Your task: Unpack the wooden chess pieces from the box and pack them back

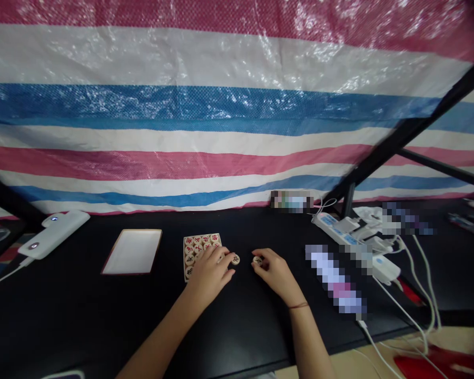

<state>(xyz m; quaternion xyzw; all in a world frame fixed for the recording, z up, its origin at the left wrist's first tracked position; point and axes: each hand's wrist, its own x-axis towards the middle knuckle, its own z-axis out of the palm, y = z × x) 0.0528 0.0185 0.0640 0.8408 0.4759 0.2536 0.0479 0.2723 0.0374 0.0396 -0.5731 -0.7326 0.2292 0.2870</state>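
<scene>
A shallow box (184,252) of Chinese chess pieces stands on the black table, its round wooden pieces marked with red and black characters. My left hand (209,271) lies over the box's right side and hides several pieces. At its thumb and index fingertip is a Chinese chess piece (236,259) with a dark character, just past the box's right edge. To the right, my right hand (274,271) is closed, pinching another Chinese chess piece (257,260) between thumb and fingers, close to the tabletop.
The box lid (134,252) lies left of the box, white inside up. A white device (55,234) with a cable sits at the far left. On the right are a power strip (339,231) with plugs and cords and a blurred-out object (335,279). Striped sheeting (221,110) hangs behind.
</scene>
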